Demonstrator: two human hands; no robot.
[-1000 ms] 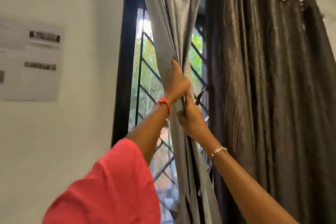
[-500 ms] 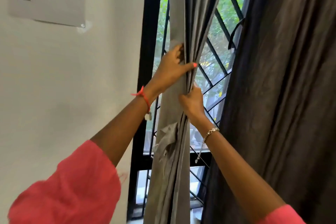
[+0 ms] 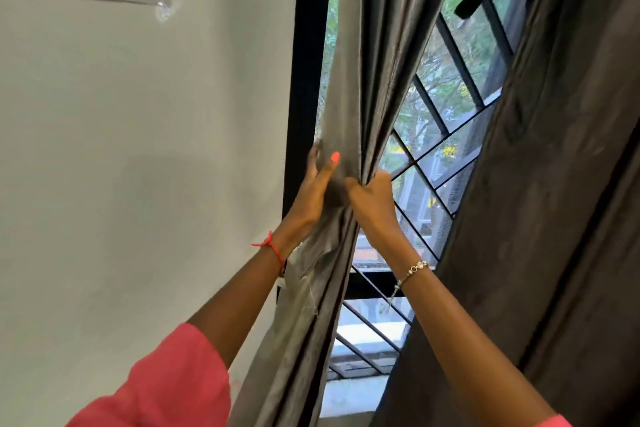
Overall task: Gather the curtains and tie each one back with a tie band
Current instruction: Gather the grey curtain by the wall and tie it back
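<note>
One grey curtain (image 3: pixel 367 73): bunched into folds.
My left hand (image 3: pixel 313 194): clasping its left edge, thumb in front.
My right hand (image 3: pixel 374 204): clenched round the folds.

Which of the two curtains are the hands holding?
The lighter grey curtain by the wall: left hand and right hand grip it; the darker curtain hangs loose.

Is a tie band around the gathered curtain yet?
No: only the left hand and right hand hold the grey curtain bunched; no band circles it.
</note>
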